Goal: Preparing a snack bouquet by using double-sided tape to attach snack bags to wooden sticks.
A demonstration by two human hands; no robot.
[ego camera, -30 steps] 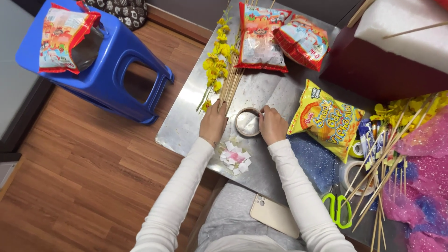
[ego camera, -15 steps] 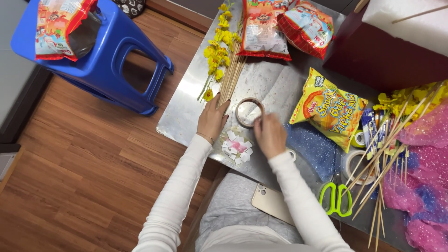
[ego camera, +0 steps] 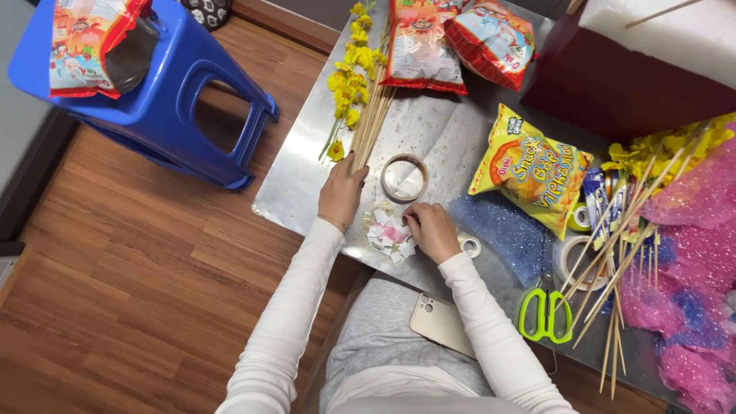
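My left hand (ego camera: 342, 192) lies flat on the metal table (ego camera: 291, 192), its fingertips at the lower ends of a bundle of wooden skewers (ego camera: 373, 115) with yellow flowers (ego camera: 349, 77). A roll of clear tape (ego camera: 404, 177) sits just right of that hand. My right hand (ego camera: 432, 230) is curled, fingers down, touching a small pile of white and pink paper scraps (ego camera: 389, 232) near the table's front edge. Whether it pinches a scrap I cannot tell.
A yellow snack bag (ego camera: 529, 172), two red snack bags (ego camera: 452, 38), green scissors (ego camera: 546, 314), more tape rolls (ego camera: 571, 261), loose skewers (ego camera: 621, 253) and pink netting (ego camera: 690, 253) crowd the right side. A phone (ego camera: 441, 323) rests on my lap. A blue stool (ego camera: 169, 100) stands left.
My right hand has come back from the tape roll toward me and now sits on the paper scraps. My left hand has stayed by the skewers.
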